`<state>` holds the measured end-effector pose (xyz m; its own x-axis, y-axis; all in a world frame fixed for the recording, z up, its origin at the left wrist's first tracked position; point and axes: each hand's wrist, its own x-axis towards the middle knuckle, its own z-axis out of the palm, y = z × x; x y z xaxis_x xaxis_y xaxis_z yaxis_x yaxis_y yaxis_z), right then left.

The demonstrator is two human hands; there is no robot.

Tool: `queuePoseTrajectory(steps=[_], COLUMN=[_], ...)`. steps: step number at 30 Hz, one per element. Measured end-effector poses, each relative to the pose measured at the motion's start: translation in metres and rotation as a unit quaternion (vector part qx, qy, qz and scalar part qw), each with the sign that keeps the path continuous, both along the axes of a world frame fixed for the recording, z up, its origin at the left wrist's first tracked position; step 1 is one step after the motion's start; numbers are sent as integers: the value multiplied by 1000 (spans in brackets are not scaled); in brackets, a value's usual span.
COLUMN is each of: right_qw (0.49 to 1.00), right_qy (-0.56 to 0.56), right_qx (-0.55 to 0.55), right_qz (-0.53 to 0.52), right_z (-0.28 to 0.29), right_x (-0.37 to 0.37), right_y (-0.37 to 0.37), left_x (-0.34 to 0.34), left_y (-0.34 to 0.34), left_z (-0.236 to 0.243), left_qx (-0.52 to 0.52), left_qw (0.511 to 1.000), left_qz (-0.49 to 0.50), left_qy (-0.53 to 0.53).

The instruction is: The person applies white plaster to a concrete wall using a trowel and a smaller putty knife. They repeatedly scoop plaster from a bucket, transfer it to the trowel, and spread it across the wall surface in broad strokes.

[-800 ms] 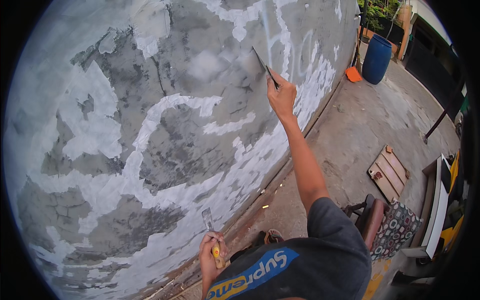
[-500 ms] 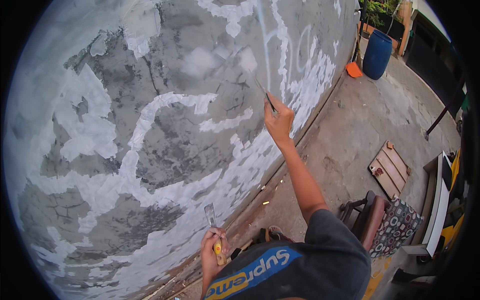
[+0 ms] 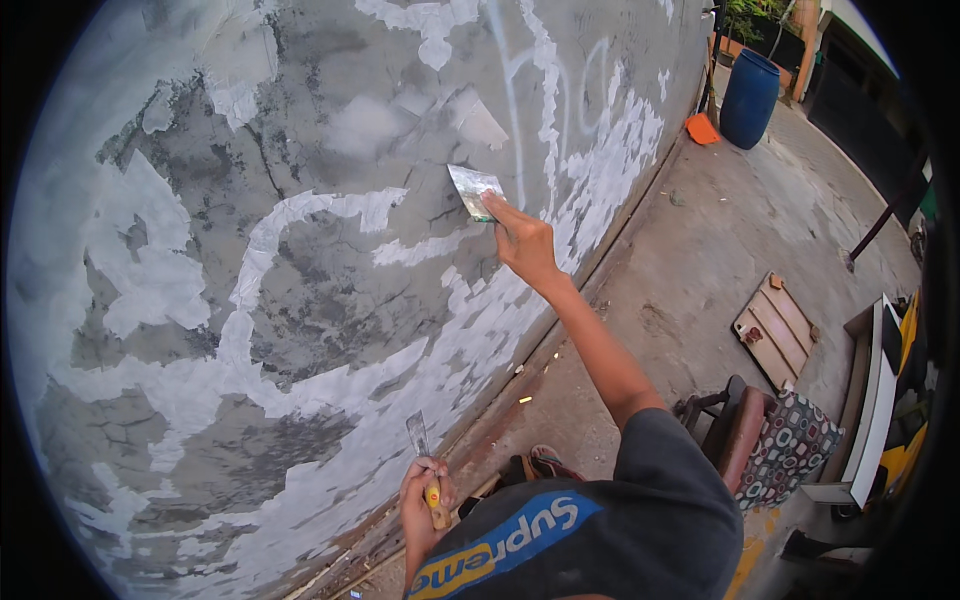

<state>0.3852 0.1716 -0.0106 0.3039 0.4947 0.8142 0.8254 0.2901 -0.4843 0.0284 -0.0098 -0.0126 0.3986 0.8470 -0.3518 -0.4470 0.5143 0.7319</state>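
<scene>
My right hand (image 3: 522,242) is closed on a wide, flat metal scraper (image 3: 470,186), its shiny face turned toward me and lying on or very close to the wall, just below a pale filler smear (image 3: 470,122). The grey plastered wall (image 3: 300,300) carries patchy white filler, cracks and faint pale spray lines. Low in the view, my left hand (image 3: 420,505) grips a narrow putty knife (image 3: 419,436) by its yellow, wood-coloured handle, blade pointing up.
A blue barrel (image 3: 749,98) and orange dustpan (image 3: 702,128) stand along the wall's far end. On the concrete floor (image 3: 660,250) lie a wooden board (image 3: 775,330) and, nearer, a red-brown padded seat (image 3: 742,440), patterned cushion (image 3: 788,450) and white furniture panel (image 3: 868,410) at my right.
My right hand has moved down and left, and the scraper has turned from edge-on to showing its flat face. A fresh pale smear shows above it. My left hand stays low.
</scene>
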Motion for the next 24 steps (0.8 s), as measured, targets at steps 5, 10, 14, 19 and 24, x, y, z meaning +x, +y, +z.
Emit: queuePoseTrajectory(steps=[5,10,14,19,24], right_qw=[991,995,989,995,994], right_qy=[91,17,-53,-91,-18], right_qx=[100,92,116,42,99], right_qz=[17,-30,-69,-27,-53], right_z=[52,69,42,-17,-14], right_x=[51,63,44,10,45], right_y=[-16,11,31,6,-1], left_x=[20,27,26,33,43], left_y=[1,2,1,-2,-2], left_z=[1,-1,-7,-12,-12], left_qx=[13,15,2,-18,-12], left_qw=[998,998,999,1000,999], left_qz=[-66,-63,-35,-17,-27], left_qy=[0,-2,6,18,26])
